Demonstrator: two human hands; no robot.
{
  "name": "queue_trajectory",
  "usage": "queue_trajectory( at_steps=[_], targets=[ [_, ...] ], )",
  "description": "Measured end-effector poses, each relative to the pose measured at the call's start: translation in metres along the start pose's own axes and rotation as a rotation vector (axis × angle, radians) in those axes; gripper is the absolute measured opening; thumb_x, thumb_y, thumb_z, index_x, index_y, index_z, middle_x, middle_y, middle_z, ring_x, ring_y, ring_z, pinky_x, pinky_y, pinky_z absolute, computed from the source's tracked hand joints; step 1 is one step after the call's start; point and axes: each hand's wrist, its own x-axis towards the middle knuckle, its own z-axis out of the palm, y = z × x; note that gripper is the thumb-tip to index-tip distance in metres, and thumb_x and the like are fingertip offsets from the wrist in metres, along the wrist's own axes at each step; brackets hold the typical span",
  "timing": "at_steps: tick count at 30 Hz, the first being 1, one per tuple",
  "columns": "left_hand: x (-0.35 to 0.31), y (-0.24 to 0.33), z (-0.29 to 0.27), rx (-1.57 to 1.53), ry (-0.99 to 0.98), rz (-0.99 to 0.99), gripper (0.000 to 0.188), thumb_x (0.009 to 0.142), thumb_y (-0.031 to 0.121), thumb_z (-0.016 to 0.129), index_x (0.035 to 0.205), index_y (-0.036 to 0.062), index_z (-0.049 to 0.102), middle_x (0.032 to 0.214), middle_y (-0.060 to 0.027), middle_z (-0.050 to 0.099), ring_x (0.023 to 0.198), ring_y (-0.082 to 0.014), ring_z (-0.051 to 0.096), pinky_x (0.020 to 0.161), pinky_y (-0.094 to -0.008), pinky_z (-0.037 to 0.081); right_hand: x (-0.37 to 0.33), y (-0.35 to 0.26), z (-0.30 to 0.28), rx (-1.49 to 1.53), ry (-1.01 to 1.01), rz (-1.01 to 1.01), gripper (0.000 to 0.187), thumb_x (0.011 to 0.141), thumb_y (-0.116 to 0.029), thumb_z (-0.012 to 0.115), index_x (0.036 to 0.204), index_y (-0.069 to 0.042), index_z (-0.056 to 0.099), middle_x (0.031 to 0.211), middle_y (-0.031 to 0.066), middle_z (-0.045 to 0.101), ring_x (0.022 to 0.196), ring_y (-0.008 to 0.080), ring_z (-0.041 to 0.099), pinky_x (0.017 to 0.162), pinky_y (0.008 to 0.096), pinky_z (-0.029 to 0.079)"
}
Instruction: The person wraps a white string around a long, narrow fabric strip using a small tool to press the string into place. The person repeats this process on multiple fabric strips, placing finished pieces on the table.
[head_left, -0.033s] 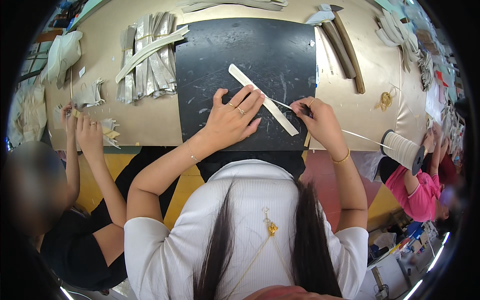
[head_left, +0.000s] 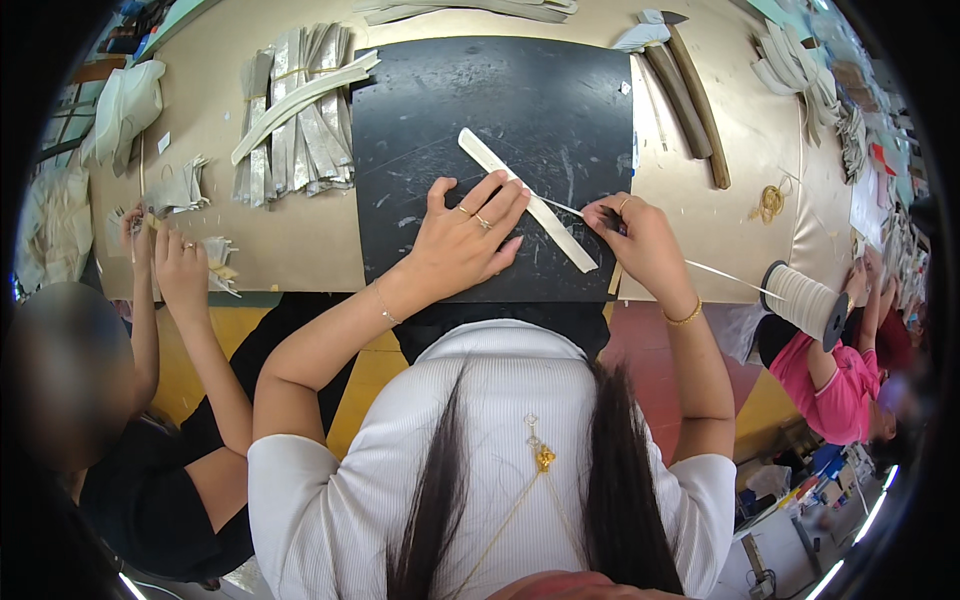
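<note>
A pale strip (head_left: 563, 234), long and flat with a lengthwise seam, lies slantwise on a black cutting mat (head_left: 420, 90). My left hand (head_left: 462, 230) bears down on its middle, fingertips close together and thumb bent at the near side. From those fingertips a narrow white tape (head_left: 722, 274) runs taut to my right hand (head_left: 632, 235), whose fingers are pinched closed around it. Something small and dark also shows inside the right hand; its kind is hidden. Beyond the wrist the tape continues to a white spool (head_left: 805, 304) with black ends at the table's right edge.
Behind left lies a banded bundle of grey-white strips (head_left: 300, 120). A hammer (head_left: 697, 110) and a brown rod rest at the back right, near a coil of yellowish cord (head_left: 769, 202). Close on my left, a co-worker's hands (head_left: 178, 270) handle small pieces; another person in pink sits at right.
</note>
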Motion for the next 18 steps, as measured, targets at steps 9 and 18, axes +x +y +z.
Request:
queue_trajectory(
  at_steps=[9, 18],
  targets=[
    [0.004, -0.003, 0.001, 0.005, 0.021, -0.004, 0.054, 0.088, 0.033, 0.071, 0.135, 0.0088, 0.062, 0.141, -0.0028, 0.057, 0.136, -0.0187, 0.049, 0.103, -0.0509, 0.029, 0.003, -0.011, -0.009, -0.34, 0.064, -0.437, 0.032, 0.073, 0.004, 0.071, 0.104, -0.005, 0.076, 0.083, 0.0083, 0.058, 0.082, 0.0265, 0.057, 0.072, 0.0374, 0.05],
    [0.005, -0.002, 0.003, -0.017, 0.014, -0.004, 0.052, 0.086, 0.03, 0.073, 0.132, 0.0079, 0.063, 0.14, -0.0033, 0.057, 0.136, -0.0187, 0.049, 0.104, -0.0499, 0.029, -0.019, -0.014, 0.034, -0.306, 0.153, -0.549, 0.041, 0.068, 0.012, 0.069, 0.107, 0.0, 0.071, 0.082, 0.0081, 0.051, 0.078, 0.0262, 0.052, 0.069, 0.037, 0.046]
  ],
)
